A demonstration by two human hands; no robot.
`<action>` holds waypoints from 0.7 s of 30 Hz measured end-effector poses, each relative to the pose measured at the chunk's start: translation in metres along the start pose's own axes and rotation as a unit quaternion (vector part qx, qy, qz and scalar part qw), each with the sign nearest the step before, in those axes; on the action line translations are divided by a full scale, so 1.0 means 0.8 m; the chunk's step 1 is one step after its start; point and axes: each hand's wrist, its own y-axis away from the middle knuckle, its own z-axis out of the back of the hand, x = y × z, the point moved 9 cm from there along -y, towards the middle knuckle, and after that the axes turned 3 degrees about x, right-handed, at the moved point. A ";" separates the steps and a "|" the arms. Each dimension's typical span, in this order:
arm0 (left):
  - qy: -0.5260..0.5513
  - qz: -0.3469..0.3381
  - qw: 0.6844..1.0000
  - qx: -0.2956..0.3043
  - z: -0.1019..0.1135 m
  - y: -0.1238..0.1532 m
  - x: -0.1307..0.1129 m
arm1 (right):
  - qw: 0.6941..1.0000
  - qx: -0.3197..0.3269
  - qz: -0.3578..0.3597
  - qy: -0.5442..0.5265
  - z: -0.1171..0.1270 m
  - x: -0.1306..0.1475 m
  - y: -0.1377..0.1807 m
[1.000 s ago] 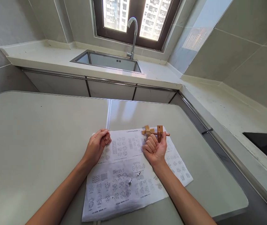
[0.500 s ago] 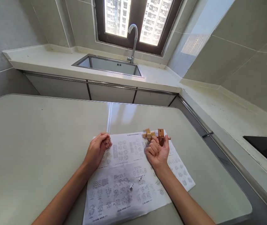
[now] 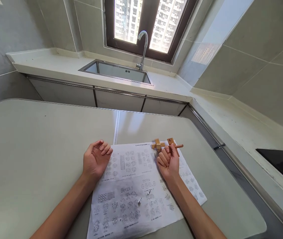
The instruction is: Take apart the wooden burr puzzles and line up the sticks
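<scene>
Now the left hand [image 3: 96,157] is free, the right [image 3: 168,162] pinching one stick [image 3: 179,146] near one wooden cross [image 3: 158,145].

Wooden piece [image 3: 170,141] — marked 2, tilted

There are two hands [image 3: 98,161] [image 3: 168,162], one wooden cross [image 3: 158,146], one rod [image 3: 179,146], one numbered piece [image 3: 170,140], one sink [image 3: 117,72] and one faucet [image 3: 145,49].

Left hand [image 3: 97,157] now uncurled, farther to the left
</scene>
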 end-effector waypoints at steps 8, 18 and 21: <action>0.007 0.022 0.999 -0.027 0.007 0.011 -0.003 | 0.947 0.062 0.067 0.307 -0.063 0.008 0.029; -0.315 -0.069 0.926 0.194 -0.052 0.046 0.026 | 0.746 0.224 0.123 0.615 -0.127 -0.028 0.072; -0.373 -0.058 0.877 0.298 -0.076 0.062 0.048 | 0.733 0.273 0.111 0.613 -0.136 -0.040 0.081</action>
